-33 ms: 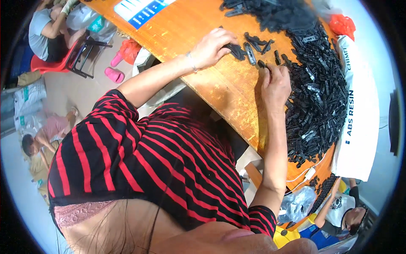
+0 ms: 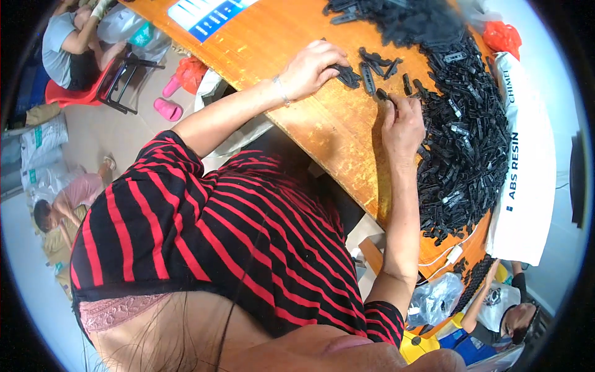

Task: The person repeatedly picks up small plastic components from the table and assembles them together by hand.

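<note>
My left hand (image 2: 315,69) rests at the table with its fingers curled round a small bunch of black plastic parts (image 2: 348,77), which stick out past the fingertips. Thumb and fingers of my right hand (image 2: 404,123) pinch a small black plastic piece (image 2: 381,95). Between the hands lies a longer black clip-like part (image 2: 367,79), apart from both. Some loose black parts (image 2: 377,62) lie just beyond it, and a short upright-looking piece (image 2: 406,84) is beside my right fingertips. A large heap of similar black parts (image 2: 462,142) spreads right of my right hand.
The orange wooden table (image 2: 334,133) carries another dark heap (image 2: 396,25) at the far side and a blue-and-white printed sheet (image 2: 207,15). A white sack (image 2: 524,161) borders the heap. White cable (image 2: 454,254) and a clear plastic bag (image 2: 437,296) are near right. Other people sit nearby.
My right hand has shifted very slightly left with the small piece. My left hand keeps its place.
</note>
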Available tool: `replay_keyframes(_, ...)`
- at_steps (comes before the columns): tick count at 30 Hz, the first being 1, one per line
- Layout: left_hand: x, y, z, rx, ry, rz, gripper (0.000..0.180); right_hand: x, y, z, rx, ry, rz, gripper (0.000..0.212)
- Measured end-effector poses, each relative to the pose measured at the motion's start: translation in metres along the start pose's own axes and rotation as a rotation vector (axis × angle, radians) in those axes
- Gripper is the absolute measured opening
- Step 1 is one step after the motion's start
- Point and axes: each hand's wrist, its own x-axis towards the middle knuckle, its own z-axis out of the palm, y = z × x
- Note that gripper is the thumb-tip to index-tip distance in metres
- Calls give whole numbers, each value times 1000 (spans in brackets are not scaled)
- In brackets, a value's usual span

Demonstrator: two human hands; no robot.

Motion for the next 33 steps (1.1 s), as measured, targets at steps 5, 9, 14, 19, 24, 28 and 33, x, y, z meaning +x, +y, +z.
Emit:
replay_keyframes(5,-1,5,-7,205,76,12,21,-16,-21,9,236,16,-8,11)
replay_keyframes(9,-2,4,-9,165,49,-3,19,-36,-45,27,276,-91,-40,8)
replay_keyframes(14,-3,6,-14,174,44,-13,20,-41,-55,31,190,-104,-60,7)
replay_keyframes(19,-4,7,-23,90,172,-56,17,-30,-61,23,230,-43,-43,26)
replay_keyframes(24,-6,42,-12,-483,175,-447,15,-21,-87,18,320,-22,-54,45)
replay_keyframes(28,-16,71,5,-1044,84,-631,15,-26,-84,32,362,67,-38,48)
replay_keyframes(33,-28,63,-1,-1087,65,-630,18,-23,-57,21,623,-157,186,25)
